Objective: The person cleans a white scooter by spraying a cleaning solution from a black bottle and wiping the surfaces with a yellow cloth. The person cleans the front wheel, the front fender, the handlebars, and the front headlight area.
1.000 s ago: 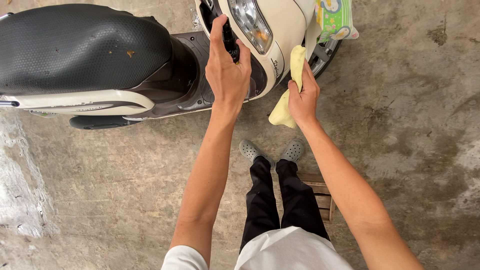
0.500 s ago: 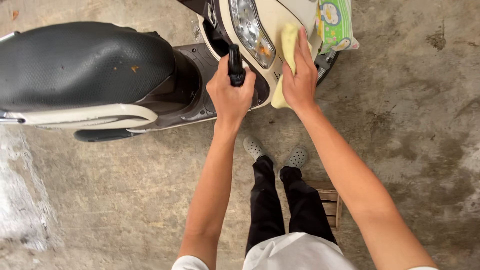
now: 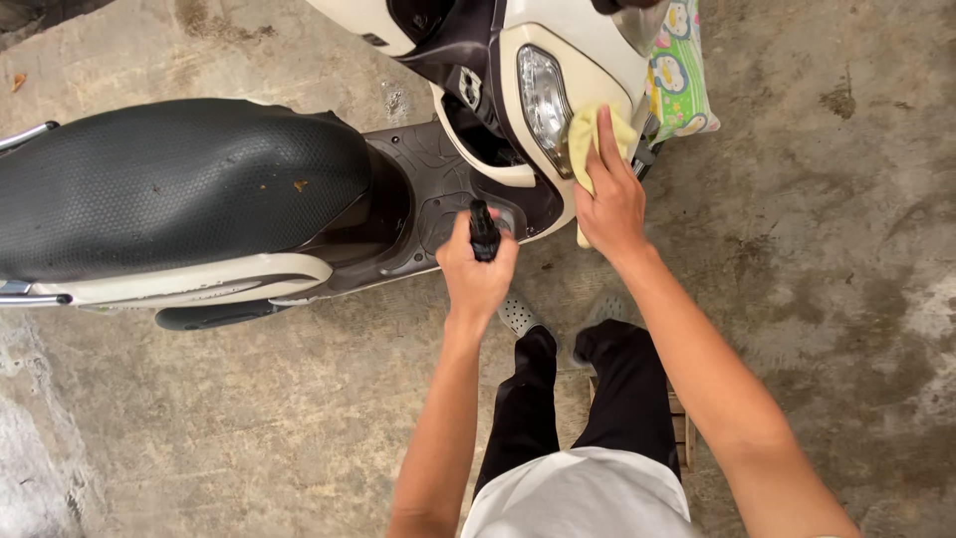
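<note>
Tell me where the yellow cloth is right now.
In the head view, upper right of centre, the yellow cloth lies under the right hand, pressed against the scooter's cream front panel beside the headlight.

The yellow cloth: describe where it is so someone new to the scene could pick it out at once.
Find the cream scooter lying across the concrete floor. On its front panel, just right of the headlight, the right hand presses the yellow cloth flat. It is the only soft, pale yellow thing there, unlike the green patterned pack beside it.
</note>
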